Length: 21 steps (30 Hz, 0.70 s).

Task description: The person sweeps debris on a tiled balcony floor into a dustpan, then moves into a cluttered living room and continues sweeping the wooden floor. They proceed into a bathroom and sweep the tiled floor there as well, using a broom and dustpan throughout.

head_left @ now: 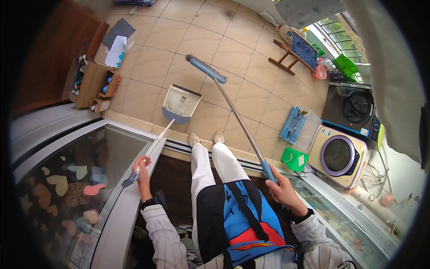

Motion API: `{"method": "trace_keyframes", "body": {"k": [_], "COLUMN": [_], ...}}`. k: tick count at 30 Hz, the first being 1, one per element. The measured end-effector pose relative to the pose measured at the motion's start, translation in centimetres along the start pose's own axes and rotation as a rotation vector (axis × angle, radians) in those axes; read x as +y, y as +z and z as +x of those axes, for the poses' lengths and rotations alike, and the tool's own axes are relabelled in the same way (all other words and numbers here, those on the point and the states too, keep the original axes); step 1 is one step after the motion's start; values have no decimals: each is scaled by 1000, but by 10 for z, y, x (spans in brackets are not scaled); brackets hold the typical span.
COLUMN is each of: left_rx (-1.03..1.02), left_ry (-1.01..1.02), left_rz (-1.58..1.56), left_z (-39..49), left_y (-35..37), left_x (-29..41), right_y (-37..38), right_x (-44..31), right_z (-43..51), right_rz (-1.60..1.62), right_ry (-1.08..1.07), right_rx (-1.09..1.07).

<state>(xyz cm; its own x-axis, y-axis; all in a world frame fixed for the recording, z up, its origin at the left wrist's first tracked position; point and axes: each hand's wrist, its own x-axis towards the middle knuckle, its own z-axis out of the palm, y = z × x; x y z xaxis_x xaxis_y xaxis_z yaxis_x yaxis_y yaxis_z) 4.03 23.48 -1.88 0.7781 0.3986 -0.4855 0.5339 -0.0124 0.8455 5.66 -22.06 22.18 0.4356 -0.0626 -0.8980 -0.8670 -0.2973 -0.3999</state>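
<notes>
My left hand (142,165) grips the white handle of a long-handled dustpan (181,101). The pan rests on the tiled floor ahead of my feet, its open edge facing away from me, with dark specks inside. My right hand (284,186) is closed around the blue grip of a broom (235,111) with a metal pole. The broom's blue head (206,69) with dark bristles lies beyond the dustpan and to its right, apart from it. Whether the bristles touch the floor I cannot tell.
Cardboard boxes (90,82) stand by the wooden door at left. To the right are a wooden folding stool (292,55), a wire pet cage (300,127), a green bin (294,159) and two front-loading machines (339,156). A sliding-door track (181,148) crosses below my shoes.
</notes>
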Motion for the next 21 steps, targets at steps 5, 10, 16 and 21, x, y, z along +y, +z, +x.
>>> {"method": "trace_keyframes", "body": {"k": [5, 10, 16, 21], "left_rx": [75, 128, 174, 213], "left_ry": [-9, 70, 177, 187], "left_rz": [-149, -135, -105, -103], "left_z": [-16, -37, -43, -42], "left_y": [-6, -4, -8, -12], "left_x": [10, 40, 67, 75], "right_y": [-29, -59, -59, -45], "right_x": [8, 22, 45, 32], "right_z": [1, -11, 37, 102], "right_rz": [444, 707, 894, 620], "right_ry": [186, 386, 505, 511], "right_rx": [-157, -284, -577, -581]}}
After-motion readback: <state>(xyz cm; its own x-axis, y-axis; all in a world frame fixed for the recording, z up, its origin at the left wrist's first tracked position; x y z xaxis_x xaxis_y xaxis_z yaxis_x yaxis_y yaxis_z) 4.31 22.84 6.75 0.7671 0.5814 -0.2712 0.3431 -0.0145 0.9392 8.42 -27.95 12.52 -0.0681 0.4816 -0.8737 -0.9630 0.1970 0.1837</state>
